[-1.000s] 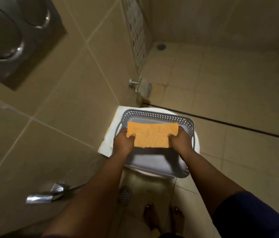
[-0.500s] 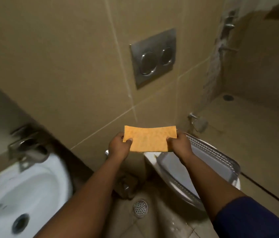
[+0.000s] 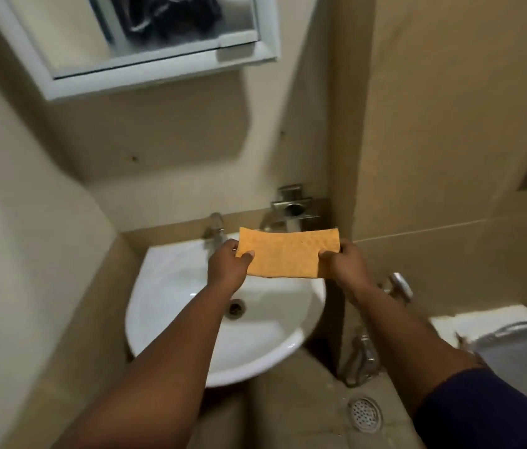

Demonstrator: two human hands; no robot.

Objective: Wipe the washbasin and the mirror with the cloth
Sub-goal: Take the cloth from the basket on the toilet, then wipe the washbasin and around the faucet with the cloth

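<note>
Both arms reach forward from the bottom edge, forearms bare and converging a little toward the hands. The left hand [image 3: 228, 265] is raised at about the same height as the right hand [image 3: 341, 262], the two held well apart. Each grip is a pinch, thumb on the near face and fingers curled behind. The right upper arm wears a dark blue sleeve [image 3: 489, 413]. Both wrists are nearly straight.
</note>
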